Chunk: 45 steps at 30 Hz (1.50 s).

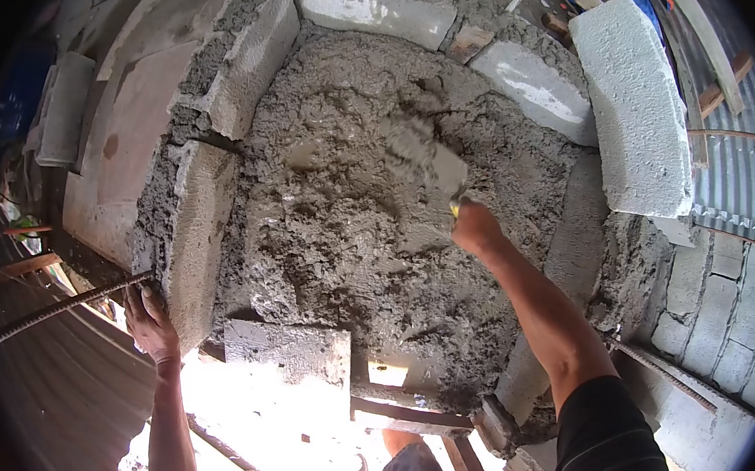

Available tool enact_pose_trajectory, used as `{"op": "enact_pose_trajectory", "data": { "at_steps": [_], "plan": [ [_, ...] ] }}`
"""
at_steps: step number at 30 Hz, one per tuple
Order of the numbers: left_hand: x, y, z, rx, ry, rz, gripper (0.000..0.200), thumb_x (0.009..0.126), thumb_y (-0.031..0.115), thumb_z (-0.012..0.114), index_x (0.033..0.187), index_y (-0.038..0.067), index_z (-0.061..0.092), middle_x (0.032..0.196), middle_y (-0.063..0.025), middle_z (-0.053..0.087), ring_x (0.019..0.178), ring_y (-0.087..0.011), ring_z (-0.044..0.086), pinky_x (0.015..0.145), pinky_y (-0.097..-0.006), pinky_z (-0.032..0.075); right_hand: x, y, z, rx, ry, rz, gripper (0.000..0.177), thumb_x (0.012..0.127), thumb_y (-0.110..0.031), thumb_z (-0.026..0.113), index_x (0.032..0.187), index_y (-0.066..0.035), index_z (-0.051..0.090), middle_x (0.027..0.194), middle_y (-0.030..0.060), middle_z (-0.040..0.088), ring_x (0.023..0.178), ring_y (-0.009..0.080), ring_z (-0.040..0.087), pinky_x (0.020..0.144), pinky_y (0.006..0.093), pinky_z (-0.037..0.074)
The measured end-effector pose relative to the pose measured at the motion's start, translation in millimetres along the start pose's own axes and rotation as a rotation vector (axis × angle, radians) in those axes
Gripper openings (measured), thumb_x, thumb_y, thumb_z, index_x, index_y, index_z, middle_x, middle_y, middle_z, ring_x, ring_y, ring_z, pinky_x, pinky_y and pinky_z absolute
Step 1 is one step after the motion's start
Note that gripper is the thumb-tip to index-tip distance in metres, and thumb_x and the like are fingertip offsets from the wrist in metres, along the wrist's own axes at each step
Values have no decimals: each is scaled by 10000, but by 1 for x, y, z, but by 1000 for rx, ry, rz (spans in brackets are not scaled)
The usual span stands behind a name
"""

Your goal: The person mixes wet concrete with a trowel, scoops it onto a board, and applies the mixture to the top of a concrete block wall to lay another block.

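Note:
Wet grey mortar (336, 206) fills the space inside a low ring of concrete blocks. My right hand (476, 228) is closed round the yellow handle of a trowel (442, 166), whose blade lies in the mortar right of the middle, with some mortar on it. At the lower left, my left hand (151, 320) rests against the outer side of the left block wall (198, 240), beside the end of a rebar rod (66, 312). Its fingers are partly hidden, and whether they grip anything does not show.
A pale block (636, 109) lies on the right wall's top. A board (286, 352) and a wooden frame (408, 417) edge the near side. Another rebar (665, 375) sticks out at right. Corrugated metal (735, 186) stands at the upper right.

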<state>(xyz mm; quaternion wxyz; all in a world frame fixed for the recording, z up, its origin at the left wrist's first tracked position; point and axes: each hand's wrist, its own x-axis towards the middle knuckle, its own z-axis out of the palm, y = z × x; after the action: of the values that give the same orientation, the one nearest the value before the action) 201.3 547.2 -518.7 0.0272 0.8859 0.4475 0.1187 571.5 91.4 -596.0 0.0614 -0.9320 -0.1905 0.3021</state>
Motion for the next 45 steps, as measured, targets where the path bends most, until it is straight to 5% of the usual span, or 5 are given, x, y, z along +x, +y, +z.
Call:
{"op": "enact_pose_trajectory", "data": {
  "at_steps": [12,23,29,34,45],
  "plan": [
    [1,0,0,0,2,13,660,1023,491,341,1366,-51,493,1358,-267,510,1257,-429,472,1073,-502,339,59,85,-102,-268,401,271,304,839,-69,584,1143,-58,591,978,222,700,939,389,683,803,475,549],
    [-1,4,-2,1,-1,-4,658,1022,493,346,1366,-49,490,1348,-262,516,1263,-423,471,1060,-498,355,-61,-34,43,14,-127,15,363,791,-11,560,1151,-14,608,924,221,695,882,353,702,774,404,578],
    [-1,-4,2,-23,8,-5,658,1021,490,350,1363,-54,492,1337,-263,520,1246,-428,479,1056,-499,354,-49,-2,-49,-70,114,-52,317,844,-128,674,1152,-80,616,883,154,708,714,205,703,625,336,606],
    [1,-3,2,19,39,15,661,1015,487,371,1349,-69,497,1318,-269,527,1231,-433,485,1048,-501,354,96,-3,-134,-284,362,-47,321,838,-104,591,1145,-11,615,947,233,697,867,365,700,747,448,566],
    [0,0,1,35,15,-8,673,1015,493,362,1355,-74,488,1332,-266,519,1243,-425,477,1067,-495,330,43,-100,7,164,-163,-1,351,874,-54,556,1207,55,577,949,216,675,745,238,674,645,373,558]
  ]
}}
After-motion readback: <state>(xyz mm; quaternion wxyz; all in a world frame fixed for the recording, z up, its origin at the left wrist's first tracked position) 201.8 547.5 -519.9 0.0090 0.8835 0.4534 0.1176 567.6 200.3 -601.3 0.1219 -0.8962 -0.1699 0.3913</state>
